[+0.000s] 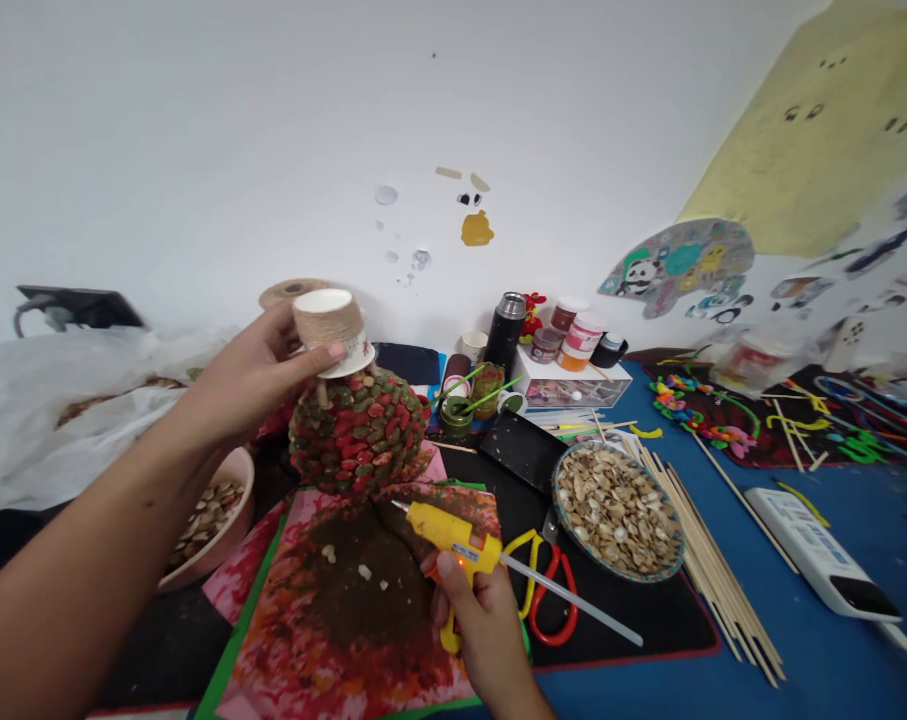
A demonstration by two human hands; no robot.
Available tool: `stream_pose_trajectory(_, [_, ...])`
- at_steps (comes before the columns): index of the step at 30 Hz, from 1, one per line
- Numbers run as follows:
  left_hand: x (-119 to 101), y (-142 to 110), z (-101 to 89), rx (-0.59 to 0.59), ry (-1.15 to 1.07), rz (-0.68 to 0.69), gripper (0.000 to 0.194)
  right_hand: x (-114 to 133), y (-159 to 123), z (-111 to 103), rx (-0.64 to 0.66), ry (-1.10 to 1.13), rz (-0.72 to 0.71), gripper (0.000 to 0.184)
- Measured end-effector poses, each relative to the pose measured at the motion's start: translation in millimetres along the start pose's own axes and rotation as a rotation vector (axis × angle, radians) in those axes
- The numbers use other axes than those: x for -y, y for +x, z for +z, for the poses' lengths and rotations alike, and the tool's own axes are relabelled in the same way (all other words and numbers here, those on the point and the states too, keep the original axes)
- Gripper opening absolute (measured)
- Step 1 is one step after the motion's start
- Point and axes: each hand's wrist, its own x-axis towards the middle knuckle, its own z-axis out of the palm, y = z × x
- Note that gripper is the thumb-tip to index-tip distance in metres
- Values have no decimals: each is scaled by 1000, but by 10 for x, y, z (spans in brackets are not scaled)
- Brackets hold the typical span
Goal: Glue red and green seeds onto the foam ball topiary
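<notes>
My left hand (pixel 247 375) grips a paper cup (pixel 329 320) whose upper part is wound with twine. The cup is right above a round form (pixel 357 435) covered in red and green painted shell-like pieces; whether the two touch I cannot tell. In my right hand (pixel 490 625) is a yellow hot glue gun (pixel 442 525), with a small orange light glowing on it. A long clear glue stick (pixel 580 602) sticks out of its back. The nozzle points left, just below the round form. Under it lies a paint-stained sheet (pixel 288 640) with a few pale bits on it.
Scissors (pixel 554 610) and a woven basket of shell-like pieces (pixel 618 510) lie to the right, beside wooden sticks (pixel 712 560) and a white power strip (pixel 820 550). A black tray (pixel 524 450), paint jars (pixel 457 415) and a thermos (pixel 505 335) stand behind. At left are a pink bowl (pixel 243 475) and plastic bag (pixel 18 420).
</notes>
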Motion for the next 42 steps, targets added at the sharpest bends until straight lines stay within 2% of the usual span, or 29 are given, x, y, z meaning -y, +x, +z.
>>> stream_pose_trajectory(3, [16, 5, -5, -44, -115, -78, 75, -20, 4, -3, -1, -8, 0, 87])
stream_pose_trajectory(14, [-3, 7, 13, -84, -185, -84, 73, -224, 91, -1, -48, -94, -4, 93])
stream_pose_trajectory(27, [55, 28, 14, -191, -242, -68, 69, -242, 82, -5, -1, -91, -2, 93])
stream_pose_trajectory(42, [76, -2, 44, -207, -222, -27, 78, -230, 53, -7, 27, -109, -18, 88])
